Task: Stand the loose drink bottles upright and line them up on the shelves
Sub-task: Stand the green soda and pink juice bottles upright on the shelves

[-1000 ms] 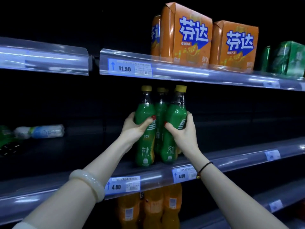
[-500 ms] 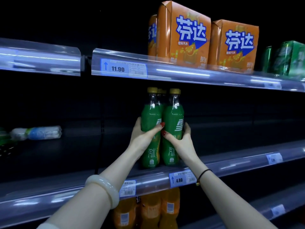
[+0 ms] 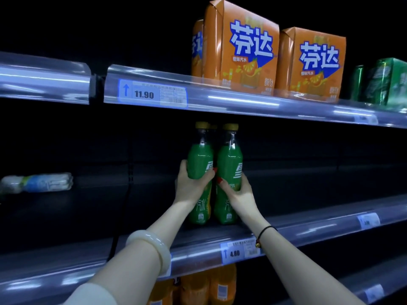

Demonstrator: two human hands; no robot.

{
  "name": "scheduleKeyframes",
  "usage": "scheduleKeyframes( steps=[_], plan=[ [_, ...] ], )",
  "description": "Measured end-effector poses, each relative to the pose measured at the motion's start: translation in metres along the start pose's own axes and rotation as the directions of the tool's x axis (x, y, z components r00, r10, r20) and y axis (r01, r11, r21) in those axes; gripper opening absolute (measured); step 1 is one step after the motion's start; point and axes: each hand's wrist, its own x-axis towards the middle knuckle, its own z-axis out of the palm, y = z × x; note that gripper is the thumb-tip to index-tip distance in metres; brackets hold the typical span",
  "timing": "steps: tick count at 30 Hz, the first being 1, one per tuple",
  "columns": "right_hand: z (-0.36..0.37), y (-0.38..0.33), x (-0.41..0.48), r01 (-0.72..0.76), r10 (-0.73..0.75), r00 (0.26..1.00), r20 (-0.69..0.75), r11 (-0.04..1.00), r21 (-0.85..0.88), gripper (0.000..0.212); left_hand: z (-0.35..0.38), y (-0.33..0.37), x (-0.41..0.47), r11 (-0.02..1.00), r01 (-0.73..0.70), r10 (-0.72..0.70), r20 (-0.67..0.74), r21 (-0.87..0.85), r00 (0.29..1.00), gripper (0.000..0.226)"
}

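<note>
Left hand point(image 3: 193, 186) grips left green soda bottle point(image 3: 199, 159), right hand point(image 3: 239, 192) grips right green soda bottle point(image 3: 229, 159), both upright, touching, on middle shelf point(image 3: 308, 230). Full PET: heavyish, slick, rigid enough; hold mid-body, at label.

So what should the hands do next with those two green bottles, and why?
Probably let go. The left hand grips the left green bottle, the right hand the right green bottle, and both seem to stand upright, side by side, on the middle shelf. A clear bottle lies on its side further left.
</note>
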Motion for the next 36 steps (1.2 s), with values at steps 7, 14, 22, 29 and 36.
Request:
scheduleKeyframes(
  steps=[7, 14, 22, 29, 36],
  plan=[
    [-0.002, 0.001, 0.002, -0.043, 0.042, 0.999, 0.007, 0.997, 0.071, 0.043, 0.001, -0.005, 0.006, 1.000, 0.020, -0.020, 0.043, -0.007, 0.999, 0.054],
    [0.015, -0.019, -0.024, 0.199, -0.335, 0.910, -0.244, 0.870, -0.451, 0.067, -0.031, -0.006, 0.003, 0.977, 0.020, -0.030, 0.044, 0.212, 0.999, 0.059],
    [0.120, -0.054, -0.052, 0.592, -0.621, 0.763, 0.177, 0.562, -0.578, 0.035, -0.123, 0.030, -0.005, 0.953, -0.042, 0.059, -0.047, 0.299, 0.997, 0.028],
    [0.286, -0.076, -0.072, 0.550, -0.285, 0.817, 0.502, 0.648, -0.527, 0.042, -0.305, 0.061, -0.007, 0.849, 0.052, 0.090, -0.240, 0.526, 0.967, 0.030],
    [0.465, -0.084, -0.080, 0.260, 0.121, 0.818, 0.562, 0.795, -0.549, 0.047, -0.468, 0.088, -0.004, 0.667, 0.237, -0.024, -0.298, 0.706, 0.954, 0.030]
  ],
)
